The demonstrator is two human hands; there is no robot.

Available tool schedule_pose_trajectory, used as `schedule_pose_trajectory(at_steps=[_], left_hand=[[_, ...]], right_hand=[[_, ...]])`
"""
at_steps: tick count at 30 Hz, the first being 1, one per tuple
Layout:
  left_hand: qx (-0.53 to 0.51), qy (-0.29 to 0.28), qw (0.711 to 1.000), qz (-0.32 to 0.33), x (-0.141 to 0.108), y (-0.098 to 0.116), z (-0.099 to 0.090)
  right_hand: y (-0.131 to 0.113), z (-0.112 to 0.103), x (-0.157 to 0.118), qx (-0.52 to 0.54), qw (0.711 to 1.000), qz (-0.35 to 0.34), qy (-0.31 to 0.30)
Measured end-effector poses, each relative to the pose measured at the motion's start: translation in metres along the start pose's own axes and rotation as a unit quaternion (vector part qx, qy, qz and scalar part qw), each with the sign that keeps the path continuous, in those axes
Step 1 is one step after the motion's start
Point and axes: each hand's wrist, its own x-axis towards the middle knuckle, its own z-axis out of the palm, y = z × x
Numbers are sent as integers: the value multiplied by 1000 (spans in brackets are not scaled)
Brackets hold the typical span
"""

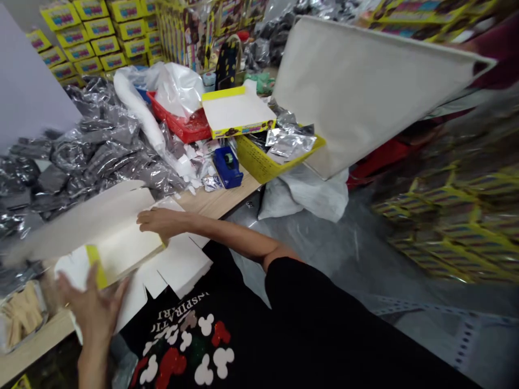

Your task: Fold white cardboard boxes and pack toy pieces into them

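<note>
A partly folded cardboard box [130, 246], white inside with yellow edges, lies in front of me at the table edge. At its right end my right hand [162, 221] grips the wall, fingers curled over it. My left hand [91, 305] is at the left end by a yellow-edged flap, fingers spread and a little blurred; whether it touches the flap I cannot tell. Under the box are flat white cardboard blanks [178, 262] with slits, reaching over the edge against my shirt. The box's long lid panel [93, 216] stands up at the back, smeared by motion.
Silver-grey pouches [101, 146] heap behind the box. A blue tape dispenser [227, 167], red basket [182, 124], yellow basket [263, 162] and open box tray [239, 111] stand right. Wooden sticks [24, 313] fill a container at left. Another person's sleeve [498, 54] shows beside a large pale sheet [365, 81].
</note>
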Motion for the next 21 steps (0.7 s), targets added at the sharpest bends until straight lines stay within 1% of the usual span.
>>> schedule_pose_trajectory(at_steps=[2, 3, 4, 5, 6, 7, 8, 9, 10, 11, 13, 15, 18, 21], left_hand=[[31, -12, 998, 60, -5, -14, 14], [36, -10, 996, 78, -6, -18, 21], [35, -7, 996, 85, -7, -21, 29], [34, -2, 996, 84, -7, -22, 37], [34, 2, 996, 78, -6, -23, 43], [33, 8, 997, 70, -4, -22, 48], [33, 13, 998, 60, -2, -22, 52], [33, 17, 998, 51, 0, -21, 55], [33, 17, 998, 45, 2, -20, 57], [31, 14, 998, 45, 3, -19, 58], [28, 6, 998, 52, 4, -17, 57], [29, 0, 999, 40, 0, -12, 52], [25, 23, 999, 15, -11, -5, 37], [3, 70, 997, 26, -19, 0, 19]], right_hand=[[4, -1, -10, 42, 998, 0, 52], [5, -4, -16, 57, 994, 18, 93], [7, -8, -22, 63, 986, 54, 141], [12, -13, -28, 60, 974, 108, 189], [19, -19, -34, 49, 955, 177, 231], [29, -24, -40, 32, 931, 252, 262], [41, -28, -44, 12, 905, 322, 277], [55, -31, -48, -7, 882, 380, 279], [69, -32, -52, -24, 867, 419, 268], [83, -32, -54, -36, 861, 442, 247], [108, -30, -57, -36, 867, 457, 195], [126, -28, -59, -9, 864, 473, 171], [144, -28, -67, 19, 834, 515, 199], [155, -34, -78, 8, 813, 538, 222]])
